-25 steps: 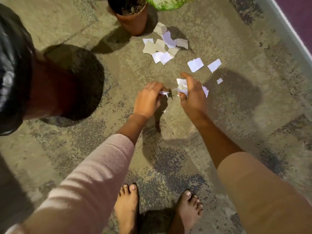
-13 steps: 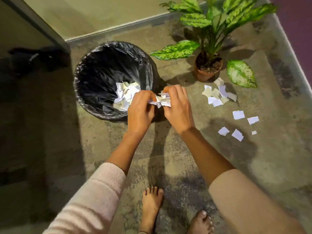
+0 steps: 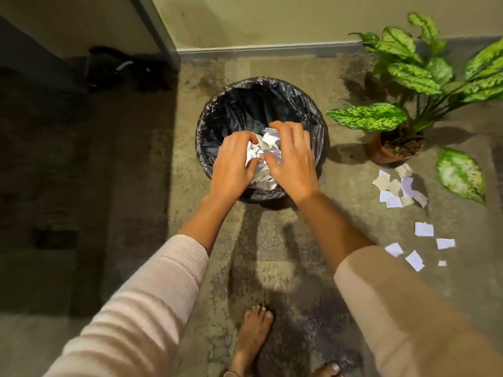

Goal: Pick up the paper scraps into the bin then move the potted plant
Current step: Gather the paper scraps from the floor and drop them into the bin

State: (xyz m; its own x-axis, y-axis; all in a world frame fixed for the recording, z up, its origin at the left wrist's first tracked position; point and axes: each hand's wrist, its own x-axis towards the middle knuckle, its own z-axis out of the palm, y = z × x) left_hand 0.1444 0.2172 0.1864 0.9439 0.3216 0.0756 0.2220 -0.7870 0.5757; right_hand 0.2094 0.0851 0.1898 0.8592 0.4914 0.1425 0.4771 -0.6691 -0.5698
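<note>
Bare foot (image 3: 254, 333) at the bottom edge, on mottled carpet (image 3: 272, 268); pale sleeves reached forward.

Five loose scraps (image 3: 424, 229) lay scattered on the carpet to the right, well apart from the bin. Not yet collected.

Both hands were over the mouth of the bin (image 3: 245, 104), which had a black liner. Right hand (image 3: 291, 161): fingers spread, palm down over white paper, gripping nothing visible. Left hand (image 3: 234, 161): fingers bent, tips hidden among the paper; could not tell whether it pinched any. Scraps in the bin (image 3: 268, 148) showed between the two hands as a sizeable white mound.

Farther right, a heap of scraps (image 3: 397, 186) sat just beside the pot, untouched.

Potted plant (image 3: 394, 148) stood upright near the wall (image 3: 245, 23), right of the bin. Not moved.

Judgement: the paper step looked a good way along, with one heap and the loose scraps left. The plant step had not been started.
</note>
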